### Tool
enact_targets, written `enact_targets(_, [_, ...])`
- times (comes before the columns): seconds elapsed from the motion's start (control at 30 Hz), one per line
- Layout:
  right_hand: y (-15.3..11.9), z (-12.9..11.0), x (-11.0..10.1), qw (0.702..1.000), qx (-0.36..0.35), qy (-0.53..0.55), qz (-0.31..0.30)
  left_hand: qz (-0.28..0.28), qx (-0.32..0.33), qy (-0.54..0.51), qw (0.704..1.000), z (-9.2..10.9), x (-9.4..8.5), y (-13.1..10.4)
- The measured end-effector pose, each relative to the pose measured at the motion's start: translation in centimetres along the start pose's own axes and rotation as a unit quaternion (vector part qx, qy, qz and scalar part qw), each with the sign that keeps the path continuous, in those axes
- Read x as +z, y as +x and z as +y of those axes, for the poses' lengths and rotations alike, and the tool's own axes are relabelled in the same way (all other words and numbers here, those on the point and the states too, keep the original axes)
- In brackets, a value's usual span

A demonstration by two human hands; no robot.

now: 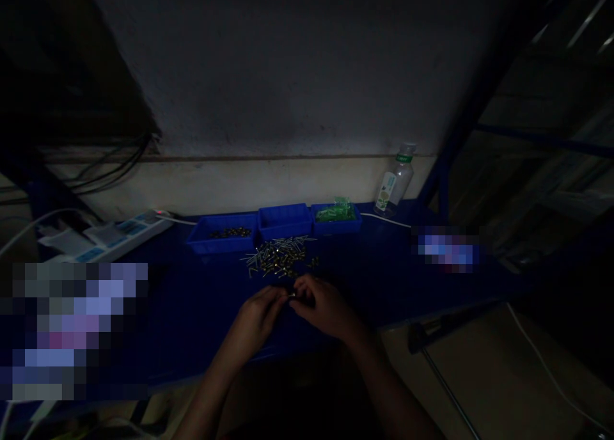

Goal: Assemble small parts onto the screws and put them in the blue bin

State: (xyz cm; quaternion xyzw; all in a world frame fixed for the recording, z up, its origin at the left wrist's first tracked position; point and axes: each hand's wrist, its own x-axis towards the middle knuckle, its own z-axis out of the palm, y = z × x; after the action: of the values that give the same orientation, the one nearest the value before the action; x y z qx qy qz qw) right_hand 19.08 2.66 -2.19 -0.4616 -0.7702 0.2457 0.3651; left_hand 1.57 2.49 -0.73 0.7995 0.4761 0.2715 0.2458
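Both hands meet over the near part of the blue table, fingertips almost touching. My left hand (pixel 261 309) is closed in a pinch on a small, shiny metal piece (pixel 291 295). From the other side, my right hand (pixel 323 306) has its thumb and fingers closed around the end of that same piece. Its exact kind is too small and dark to make out. Just beyond my fingers lies a loose pile of screw-like metal pieces (pixel 278 256), with silver shanks and brass-coloured parts.
Behind the pile stand three blue bins: the left bin (pixel 196 236) holds small brass-coloured parts, the middle bin (pixel 284 217) shows nothing inside, the right bin (pixel 357 226) holds green pieces. A bottle (pixel 396 181), a power strip (pixel 129 232) and a white cable (pixel 384 219) are around them.
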Motion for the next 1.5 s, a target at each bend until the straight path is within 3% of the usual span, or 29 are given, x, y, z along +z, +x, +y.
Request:
enact_targets(0.47, [0.17,0.39,0.06,0.999,0.006,0.041,-0.001,0.012,-0.004,-0.01,1.0,-0.09,-0.01,-0.11])
enact_targets(0.8, [-0.1,0.14,-0.1,0.994,-0.009,0.103,-0.021,-0.026,0.017,0.009,0.999,-0.63,0.36,0.28])
enact_targets(1.23, [-0.19,0.1,-0.17,0.995,-0.018,0.093,-0.014,-0.043,0.01,-0.017,0.999,-0.21,-0.06,0.62])
enact_targets(1.5, [-0.02,0.2,0.06,1.0,0.004,0.028,0.005,0.015,-0.004,-0.039,0.999,-0.41,0.11,-0.02])
